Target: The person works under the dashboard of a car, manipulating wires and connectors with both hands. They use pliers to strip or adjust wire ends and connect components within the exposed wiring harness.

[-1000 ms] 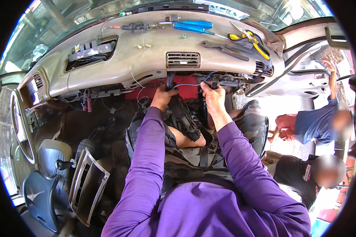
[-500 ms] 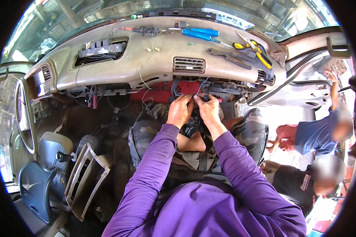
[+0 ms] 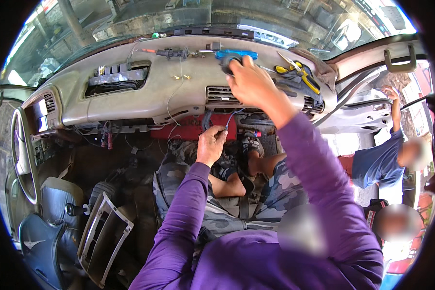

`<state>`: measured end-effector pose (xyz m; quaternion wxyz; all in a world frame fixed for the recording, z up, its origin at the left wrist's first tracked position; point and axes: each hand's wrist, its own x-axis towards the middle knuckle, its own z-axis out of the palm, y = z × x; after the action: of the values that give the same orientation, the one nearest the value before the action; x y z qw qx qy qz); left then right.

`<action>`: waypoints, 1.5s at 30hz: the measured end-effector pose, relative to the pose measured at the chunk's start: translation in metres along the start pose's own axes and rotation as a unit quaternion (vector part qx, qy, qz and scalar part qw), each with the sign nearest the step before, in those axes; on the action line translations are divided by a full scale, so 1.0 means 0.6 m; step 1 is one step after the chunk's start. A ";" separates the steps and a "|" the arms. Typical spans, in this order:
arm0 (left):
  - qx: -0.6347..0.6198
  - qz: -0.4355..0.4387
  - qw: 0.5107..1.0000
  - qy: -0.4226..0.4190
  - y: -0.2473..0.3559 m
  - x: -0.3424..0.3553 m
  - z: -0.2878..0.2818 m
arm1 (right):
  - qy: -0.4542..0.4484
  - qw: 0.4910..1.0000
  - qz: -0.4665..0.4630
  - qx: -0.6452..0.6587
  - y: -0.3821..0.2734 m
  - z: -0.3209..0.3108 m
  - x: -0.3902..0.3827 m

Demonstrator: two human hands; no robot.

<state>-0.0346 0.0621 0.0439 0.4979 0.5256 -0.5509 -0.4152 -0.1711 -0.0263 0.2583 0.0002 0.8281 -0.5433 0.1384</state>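
Observation:
My left hand is closed, its thumb and fingertips pinching the end of a thin blue wire below the dashboard's centre vent. Raised over the dashboard, my right hand grips a round black roll of tape, partly covered by the fingers. Just beyond it lies a blue-handled screwdriver on the dashboard. To its right rest yellow-handled pliers on a dark cloth.
A dark switch-like part lies on the dashboard, with a thin white wire hanging down. A red box sits below. Left are the steering wheel and a loose trim frame. Another person is outside, right.
My right hand has risen from beside my left hand to the dashboard top, taking the black tape roll along. My left hand stays low on the blue wire. The view has shifted slightly.

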 end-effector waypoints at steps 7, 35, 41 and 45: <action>-0.054 -0.015 0.997 -0.061 -0.002 -0.002 0.004 | -0.080 0.990 -0.110 -0.033 0.050 0.011 0.128; 0.030 -0.009 0.997 -0.074 0.009 -0.001 -0.026 | -0.108 0.979 0.101 0.142 0.103 0.124 -0.325; 0.054 -0.030 0.994 -0.091 0.033 -0.005 -0.037 | -0.229 0.917 0.181 0.271 0.098 0.155 -0.295; 0.063 -0.039 0.992 -0.102 0.025 -0.002 -0.038 | -0.244 0.914 0.166 0.280 0.092 0.163 -0.291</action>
<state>-0.0145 0.0663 0.0622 0.3881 0.5317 -0.6032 -0.4503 -0.2628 0.0933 0.1157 -0.3867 0.7004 -0.5950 0.0764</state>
